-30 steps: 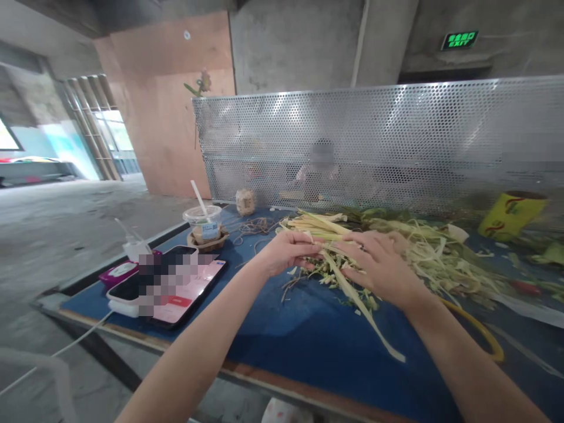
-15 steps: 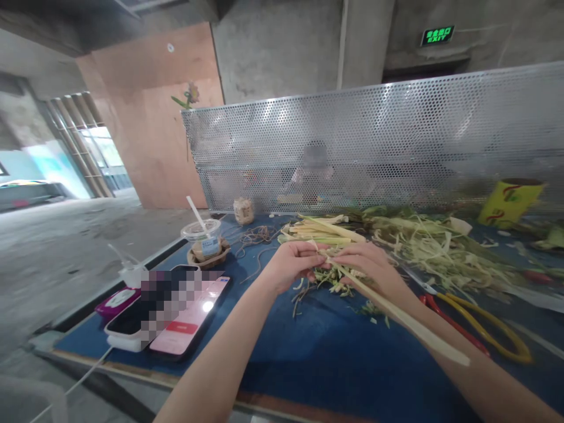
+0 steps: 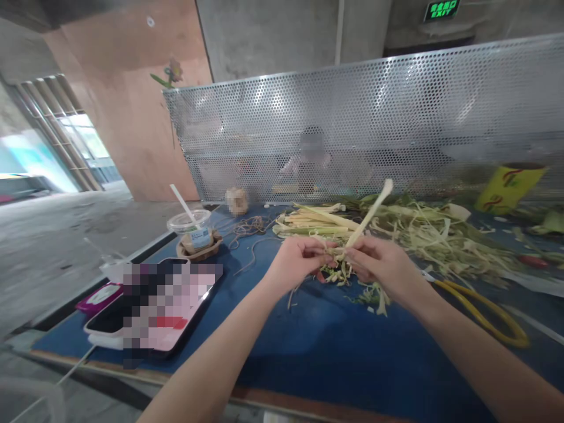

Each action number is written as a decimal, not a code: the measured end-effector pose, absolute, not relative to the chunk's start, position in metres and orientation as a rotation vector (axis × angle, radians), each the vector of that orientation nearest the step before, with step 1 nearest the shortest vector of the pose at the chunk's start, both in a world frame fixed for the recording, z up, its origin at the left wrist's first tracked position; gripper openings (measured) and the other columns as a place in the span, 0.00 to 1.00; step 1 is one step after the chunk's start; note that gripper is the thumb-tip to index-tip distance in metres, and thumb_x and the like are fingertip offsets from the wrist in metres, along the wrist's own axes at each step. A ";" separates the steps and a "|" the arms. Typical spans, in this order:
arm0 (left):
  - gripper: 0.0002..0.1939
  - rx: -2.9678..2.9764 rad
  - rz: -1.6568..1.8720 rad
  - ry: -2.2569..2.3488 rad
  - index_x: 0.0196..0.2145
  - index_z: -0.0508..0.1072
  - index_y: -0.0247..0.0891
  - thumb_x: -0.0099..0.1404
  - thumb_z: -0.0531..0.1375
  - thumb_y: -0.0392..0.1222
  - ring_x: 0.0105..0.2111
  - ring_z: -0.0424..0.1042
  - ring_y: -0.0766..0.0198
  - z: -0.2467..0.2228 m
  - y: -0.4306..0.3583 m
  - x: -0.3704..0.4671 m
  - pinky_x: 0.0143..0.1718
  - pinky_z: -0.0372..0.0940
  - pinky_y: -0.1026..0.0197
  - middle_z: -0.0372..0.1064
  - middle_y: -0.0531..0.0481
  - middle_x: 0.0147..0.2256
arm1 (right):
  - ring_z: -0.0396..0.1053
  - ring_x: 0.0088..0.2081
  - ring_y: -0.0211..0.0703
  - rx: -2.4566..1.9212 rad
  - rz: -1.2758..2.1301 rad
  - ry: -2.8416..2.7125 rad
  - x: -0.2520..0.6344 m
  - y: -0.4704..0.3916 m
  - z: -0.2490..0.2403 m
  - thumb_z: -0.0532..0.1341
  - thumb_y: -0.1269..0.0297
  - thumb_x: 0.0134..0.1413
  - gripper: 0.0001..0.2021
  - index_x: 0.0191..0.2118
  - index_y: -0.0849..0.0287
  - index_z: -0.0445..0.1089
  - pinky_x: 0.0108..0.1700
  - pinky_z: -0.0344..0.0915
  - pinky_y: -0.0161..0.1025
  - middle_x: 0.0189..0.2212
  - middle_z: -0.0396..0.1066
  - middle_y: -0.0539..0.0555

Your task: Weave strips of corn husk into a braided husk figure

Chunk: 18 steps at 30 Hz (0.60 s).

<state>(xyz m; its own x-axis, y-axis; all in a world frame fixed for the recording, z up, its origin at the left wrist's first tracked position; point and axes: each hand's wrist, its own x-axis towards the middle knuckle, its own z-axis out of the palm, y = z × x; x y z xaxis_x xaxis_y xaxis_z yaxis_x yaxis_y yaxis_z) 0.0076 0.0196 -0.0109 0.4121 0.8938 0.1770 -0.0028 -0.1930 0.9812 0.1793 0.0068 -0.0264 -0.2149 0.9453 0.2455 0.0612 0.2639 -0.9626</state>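
Perforated metal screen (image 3: 264,129), spanning the background, with a person (image 3: 312,153) dimly visible through it. In front lies the blue tabletop (image 3: 335,346), over which both my forearms extend. A loose heap of pale green husks (image 3: 423,235) covers its right rear; a bundle of cream stalks (image 3: 308,218) lies beside it, just beyond my hands. At left, a phone with a pink display (image 3: 189,311) lies next to a dark-screened phone (image 3: 112,314). My right hand (image 3: 381,261) is closed in a pinch, thumb and fingers gripping the base of a long husk strip (image 3: 369,214), which slants upward and to the right. My left hand (image 3: 299,258) pinches the gathered husk piece (image 3: 337,251) from which the strip rises, held above the tabletop. A yellow tube (image 3: 509,189) stands tilted at right rear; a lidded plastic cup (image 3: 194,232) with a straw sits in a brown holder (image 3: 199,249) at left. Yellow-handled scissors (image 3: 489,320) lie by my right forearm. Twine (image 3: 251,228) is tangled near the cup, and green trimmings (image 3: 339,275) lie beneath my fingers.
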 end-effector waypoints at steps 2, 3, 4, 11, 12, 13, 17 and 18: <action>0.06 1.573 1.009 0.811 0.28 0.73 0.31 0.49 0.61 0.34 0.28 0.71 0.64 -0.012 0.019 0.009 0.20 0.66 0.66 0.72 0.44 0.36 | 0.48 0.14 0.27 -0.998 1.089 -1.547 0.179 0.007 -0.028 0.60 0.55 0.46 0.14 0.23 0.60 0.62 0.16 0.47 0.30 0.12 0.51 0.42; 0.06 1.581 1.009 0.807 0.28 0.73 0.31 0.49 0.61 0.34 0.29 0.71 0.64 -0.012 0.019 0.010 0.20 0.66 0.66 0.72 0.44 0.35 | 0.48 0.13 0.27 -1.023 1.066 -1.564 0.179 0.007 -0.029 0.60 0.54 0.47 0.14 0.22 0.60 0.61 0.16 0.47 0.30 0.12 0.51 0.42; 0.07 1.582 1.004 0.803 0.29 0.73 0.31 0.49 0.62 0.34 0.29 0.71 0.63 -0.012 0.019 0.010 0.20 0.66 0.66 0.72 0.44 0.34 | 0.48 0.13 0.27 -1.054 1.038 -1.578 0.179 0.007 -0.030 0.59 0.53 0.47 0.15 0.22 0.60 0.60 0.16 0.46 0.30 0.11 0.50 0.42; 0.16 1.397 1.031 0.767 0.38 0.72 0.28 0.49 0.63 0.33 0.29 0.72 0.62 -0.012 0.017 0.014 0.20 0.66 0.67 0.72 0.46 0.27 | 0.50 0.11 0.29 -1.236 0.949 -1.625 0.178 0.007 -0.025 0.56 0.48 0.47 0.20 0.17 0.59 0.59 0.13 0.47 0.30 0.11 0.54 0.44; 0.15 1.360 1.038 0.771 0.38 0.72 0.28 0.49 0.62 0.32 0.29 0.72 0.63 -0.011 0.017 0.014 0.20 0.66 0.68 0.72 0.46 0.28 | 0.50 0.11 0.29 -1.232 0.927 -1.647 0.178 0.006 -0.023 0.54 0.49 0.49 0.20 0.16 0.59 0.59 0.13 0.48 0.30 0.11 0.55 0.45; 0.14 1.322 1.042 0.776 0.37 0.72 0.28 0.50 0.62 0.31 0.29 0.72 0.64 -0.011 0.017 0.014 0.20 0.66 0.68 0.72 0.45 0.28 | 0.52 0.11 0.30 -1.216 0.875 -1.675 0.179 0.006 -0.022 0.53 0.50 0.50 0.20 0.16 0.59 0.60 0.14 0.49 0.31 0.11 0.56 0.46; 0.07 1.141 1.019 0.801 0.33 0.73 0.28 0.53 0.60 0.29 0.27 0.72 0.67 -0.008 0.017 0.013 0.21 0.67 0.71 0.72 0.46 0.28 | 0.64 0.21 0.36 -1.076 0.602 -1.753 0.181 0.006 -0.021 0.57 0.57 0.49 0.10 0.28 0.58 0.69 0.22 0.61 0.33 0.20 0.67 0.50; 0.06 1.096 1.009 0.809 0.32 0.73 0.28 0.54 0.59 0.28 0.27 0.72 0.68 -0.008 0.017 0.013 0.21 0.67 0.72 0.72 0.46 0.26 | 0.67 0.24 0.39 -1.040 0.577 -1.754 0.181 0.007 -0.022 0.58 0.58 0.48 0.09 0.33 0.58 0.70 0.25 0.63 0.34 0.24 0.70 0.51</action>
<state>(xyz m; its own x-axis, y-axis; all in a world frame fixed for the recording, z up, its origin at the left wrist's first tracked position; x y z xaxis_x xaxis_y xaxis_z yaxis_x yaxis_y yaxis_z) 0.0125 0.0169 -0.0081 0.3457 0.9375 -0.0409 -0.2442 0.1320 0.9607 0.1813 0.0067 -0.0216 -0.1547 0.8501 0.5034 0.3856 0.5211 -0.7614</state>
